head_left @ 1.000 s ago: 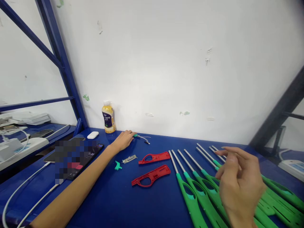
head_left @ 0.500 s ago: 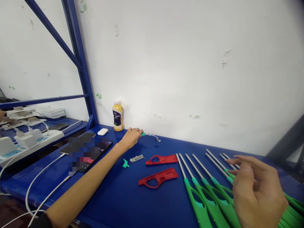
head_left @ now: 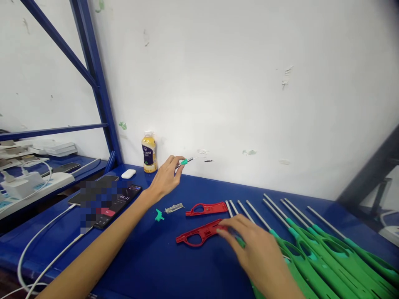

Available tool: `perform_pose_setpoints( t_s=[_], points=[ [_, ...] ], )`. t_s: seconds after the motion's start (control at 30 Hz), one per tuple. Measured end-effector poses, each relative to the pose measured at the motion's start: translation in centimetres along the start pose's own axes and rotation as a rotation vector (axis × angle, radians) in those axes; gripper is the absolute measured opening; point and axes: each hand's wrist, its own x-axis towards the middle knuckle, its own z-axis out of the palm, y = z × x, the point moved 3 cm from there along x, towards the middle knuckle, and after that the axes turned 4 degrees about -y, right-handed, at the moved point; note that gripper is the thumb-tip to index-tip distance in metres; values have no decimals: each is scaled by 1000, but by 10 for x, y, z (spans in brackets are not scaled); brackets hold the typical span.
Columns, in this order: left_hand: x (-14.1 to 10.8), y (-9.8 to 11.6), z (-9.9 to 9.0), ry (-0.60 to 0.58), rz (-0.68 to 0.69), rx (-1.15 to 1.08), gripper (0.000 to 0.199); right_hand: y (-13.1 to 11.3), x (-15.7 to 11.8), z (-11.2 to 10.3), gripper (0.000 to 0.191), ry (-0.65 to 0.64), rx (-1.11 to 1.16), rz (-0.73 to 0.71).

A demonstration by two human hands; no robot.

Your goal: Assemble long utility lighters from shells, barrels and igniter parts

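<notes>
My left hand (head_left: 166, 176) is raised a little above the table near the wall, pinching a small green-and-metal igniter part (head_left: 186, 161) with a thin wire trailing right. My right hand (head_left: 258, 253) has thumb and fingertips closed about the right end of the lower red lighter shell half (head_left: 199, 236), which still lies on the table. A second red shell half (head_left: 207, 209) rests just behind it. Left of these lie a clear plastic piece (head_left: 174, 207) and a small green trigger piece (head_left: 159, 215). Green long-neck lighters (head_left: 324, 253) fan out at right, partly behind my right hand.
Two phones with charging cables (head_left: 120, 207) lie at left, beside a white earbud case (head_left: 128, 173). A yellow bottle (head_left: 149, 153) stands against the wall. A power strip (head_left: 59, 182) and blue frame post (head_left: 96, 83) are farther left.
My left hand has lifted the igniter part off the table. My right hand has moved left from above the green lighters to the lower red shell half. The view has shifted slightly right.
</notes>
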Motion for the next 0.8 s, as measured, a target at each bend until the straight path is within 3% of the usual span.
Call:
perform_pose_setpoints(
  t_s=[0.13, 0.23, 0.3, 0.47, 0.8],
  points=[
    [-4, 8, 0, 1, 9, -30, 34, -18, 1, 32, 42, -194, -55, -76],
    [-6, 8, 3, -6, -4, -39, 33, -20, -2, 40, 50, -264, -114, -85],
    [-6, 7, 5, -13, -8, -42, 33, -20, -7, 41, 47, -281, -155, -64],
    [-8, 5, 10, -25, 12, -38, 34, -23, -22, 48, 12, -320, -243, 46],
    [-11, 8, 12, -10, 45, -15, 35, 4, -28, 41, 23, -456, -278, 343]
  ],
)
